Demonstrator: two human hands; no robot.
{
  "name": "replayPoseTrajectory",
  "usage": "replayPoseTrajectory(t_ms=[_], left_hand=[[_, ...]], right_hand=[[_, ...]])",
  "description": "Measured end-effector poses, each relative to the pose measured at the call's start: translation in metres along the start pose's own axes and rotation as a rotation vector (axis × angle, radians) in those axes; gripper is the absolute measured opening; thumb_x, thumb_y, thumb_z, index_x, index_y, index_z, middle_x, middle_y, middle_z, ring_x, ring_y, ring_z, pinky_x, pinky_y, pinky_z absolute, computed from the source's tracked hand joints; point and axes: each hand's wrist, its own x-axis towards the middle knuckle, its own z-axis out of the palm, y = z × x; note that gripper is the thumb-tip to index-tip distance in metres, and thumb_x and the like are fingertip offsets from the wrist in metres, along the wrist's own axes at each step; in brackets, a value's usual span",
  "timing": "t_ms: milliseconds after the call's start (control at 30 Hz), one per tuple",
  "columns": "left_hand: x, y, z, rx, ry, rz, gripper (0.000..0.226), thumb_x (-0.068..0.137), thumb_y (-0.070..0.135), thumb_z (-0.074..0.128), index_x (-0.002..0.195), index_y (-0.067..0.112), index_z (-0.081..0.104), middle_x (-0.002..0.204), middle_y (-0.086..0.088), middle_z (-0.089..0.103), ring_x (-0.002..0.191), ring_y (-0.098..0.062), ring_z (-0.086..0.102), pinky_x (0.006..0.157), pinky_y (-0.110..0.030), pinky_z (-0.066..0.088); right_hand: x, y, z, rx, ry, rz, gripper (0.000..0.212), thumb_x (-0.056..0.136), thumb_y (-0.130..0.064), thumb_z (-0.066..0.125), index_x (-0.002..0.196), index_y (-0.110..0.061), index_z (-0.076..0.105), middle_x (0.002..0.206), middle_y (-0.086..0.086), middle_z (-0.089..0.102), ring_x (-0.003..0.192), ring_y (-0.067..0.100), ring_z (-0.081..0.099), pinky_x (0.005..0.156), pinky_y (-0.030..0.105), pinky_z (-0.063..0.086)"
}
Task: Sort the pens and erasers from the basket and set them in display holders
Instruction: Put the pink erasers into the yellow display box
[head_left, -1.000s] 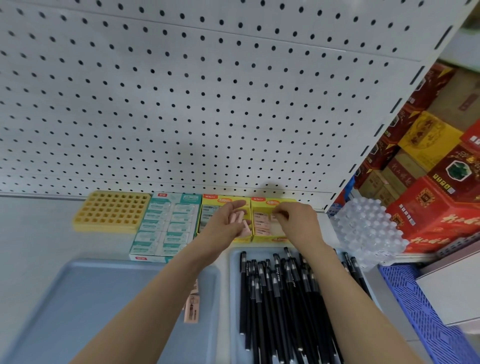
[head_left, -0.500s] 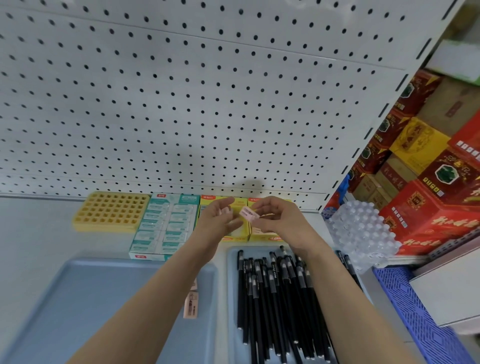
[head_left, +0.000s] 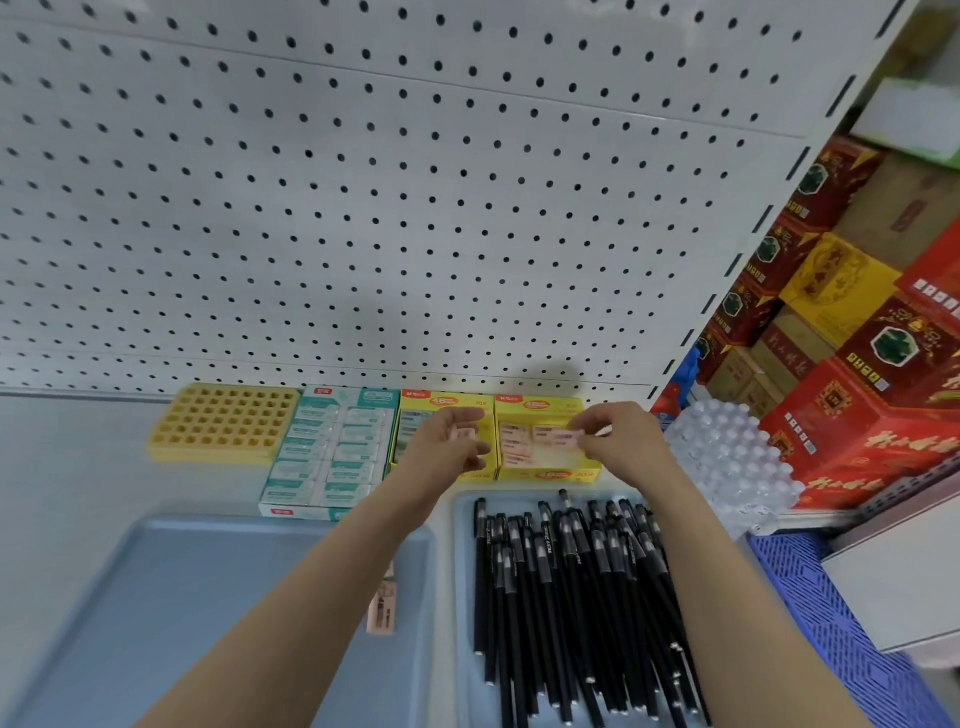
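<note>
My right hand (head_left: 621, 439) pinches a pink eraser (head_left: 563, 437) over the right yellow display box (head_left: 545, 470), which holds several pink erasers. My left hand (head_left: 449, 447) hovers over the left yellow display box (head_left: 415, 410) with a few pink erasers (head_left: 464, 433) held in its curled fingers. One more pink eraser (head_left: 382, 605) lies on the left grey-blue tray (head_left: 171, 597), partly behind my left forearm. Many black pens (head_left: 566, 587) lie piled in the right grey-blue tray (head_left: 462, 525).
A yellow grid pen holder (head_left: 226, 423) and a teal eraser box (head_left: 332, 452) stand against the white pegboard (head_left: 363, 208). A clear bumpy pen holder (head_left: 727, 462) sits at the right. Red cartons (head_left: 872, 374) and a blue crate (head_left: 841, 639) lie beyond.
My right hand took a pink eraser from my left hand and carried it right, down over the right yellow box. The left hand stayed near the left box.
</note>
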Motion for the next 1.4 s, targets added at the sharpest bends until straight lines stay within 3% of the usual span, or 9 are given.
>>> replayPoseTrajectory(t_ms=[333, 500, 633, 733, 833, 900, 1033, 1233, 1400], left_hand=[[0.000, -0.008, -0.005, 0.074, -0.058, 0.035, 0.050, 0.087, 0.006, 0.069, 0.127, 0.024, 0.046, 0.114, -0.008, 0.067, 0.098, -0.010, 0.068, 0.096, -0.028, 0.050], [0.001, -0.008, -0.004, 0.097, -0.015, 0.086, 0.049, 0.083, 0.009, 0.074, 0.123, 0.024, 0.050, 0.112, -0.008, 0.058, 0.079, -0.013, 0.063, 0.073, -0.021, 0.055], [-0.002, -0.008, -0.004, 0.119, -0.041, 0.138, 0.050, 0.082, 0.008, 0.074, 0.123, 0.026, 0.051, 0.111, -0.001, 0.061, 0.086, -0.014, 0.060, 0.067, -0.019, 0.052], [-0.002, -0.009, -0.003, 0.125, -0.044, 0.180, 0.054, 0.080, 0.007, 0.076, 0.122, 0.031, 0.052, 0.114, 0.004, 0.063, 0.093, -0.018, 0.064, 0.071, -0.021, 0.054], [-0.001, -0.009, 0.001, 0.143, -0.040, 0.216, 0.058, 0.078, 0.010, 0.079, 0.120, 0.039, 0.052, 0.112, 0.008, 0.066, 0.098, -0.022, 0.065, 0.086, -0.035, 0.057], [-0.001, -0.008, 0.004, 0.161, -0.050, 0.241, 0.062, 0.077, 0.012, 0.080, 0.124, 0.040, 0.051, 0.112, 0.014, 0.066, 0.099, -0.018, 0.065, 0.089, -0.034, 0.055], [-0.002, -0.007, 0.002, 0.198, -0.013, 0.223, 0.062, 0.079, 0.017, 0.079, 0.131, 0.035, 0.049, 0.119, 0.014, 0.060, 0.101, -0.008, 0.061, 0.088, -0.024, 0.051], [-0.005, -0.005, -0.007, 0.260, -0.015, 0.157, 0.034, 0.095, 0.008, 0.053, 0.125, 0.023, 0.059, 0.113, 0.003, 0.061, 0.083, -0.007, 0.058, 0.088, -0.027, 0.051], [0.001, -0.011, -0.001, 0.893, -0.097, 0.380, 0.037, 0.097, 0.010, 0.051, 0.130, 0.023, 0.060, 0.132, 0.003, 0.050, 0.108, -0.011, 0.052, 0.102, -0.026, 0.041]], right_hand=[[0.008, -0.002, 0.033, -0.157, -0.036, -0.042, 0.021, 0.084, -0.010, 0.065, 0.101, -0.016, 0.075, 0.099, 0.002, 0.071, 0.092, 0.019, 0.064, 0.085, 0.034, 0.052], [0.010, -0.004, 0.041, -0.303, -0.006, -0.077, 0.020, 0.088, -0.012, 0.061, 0.102, -0.015, 0.075, 0.099, 0.004, 0.071, 0.093, 0.022, 0.063, 0.076, 0.027, 0.046], [0.009, -0.008, 0.042, -0.396, 0.014, -0.072, 0.022, 0.092, -0.013, 0.057, 0.107, -0.016, 0.073, 0.105, 0.005, 0.069, 0.093, 0.023, 0.063, 0.073, 0.027, 0.045], [-0.001, -0.023, 0.035, -0.077, 0.108, -0.094, 0.013, 0.092, -0.018, 0.060, 0.099, -0.019, 0.072, 0.093, -0.001, 0.072, 0.083, 0.017, 0.066, 0.075, 0.032, 0.054], [-0.014, -0.046, 0.028, 0.586, -0.133, 0.057, 0.017, 0.089, -0.023, 0.070, 0.101, -0.014, 0.063, 0.084, 0.008, 0.074, 0.075, 0.019, 0.071, 0.065, 0.029, 0.058], [-0.017, -0.050, 0.029, 0.692, -0.247, 0.088, 0.027, 0.085, -0.019, 0.075, 0.106, -0.011, 0.060, 0.088, 0.013, 0.074, 0.072, 0.018, 0.071, 0.064, 0.028, 0.056], [-0.014, -0.041, 0.028, 0.793, -0.178, 0.125, 0.025, 0.086, -0.012, 0.074, 0.107, -0.008, 0.061, 0.087, 0.009, 0.070, 0.068, 0.016, 0.065, 0.061, 0.025, 0.054], [-0.002, -0.004, 0.010, 0.117, -0.027, -0.041, 0.013, 0.091, -0.015, 0.067, 0.102, -0.022, 0.067, 0.089, -0.003, 0.067, 0.074, 0.018, 0.067, 0.069, 0.033, 0.058], [0.008, -0.011, 0.010, -0.155, -0.223, -0.075, 0.015, 0.082, -0.010, 0.074, 0.092, -0.020, 0.070, 0.084, -0.007, 0.066, 0.077, 0.012, 0.063, 0.061, 0.016, 0.045]])
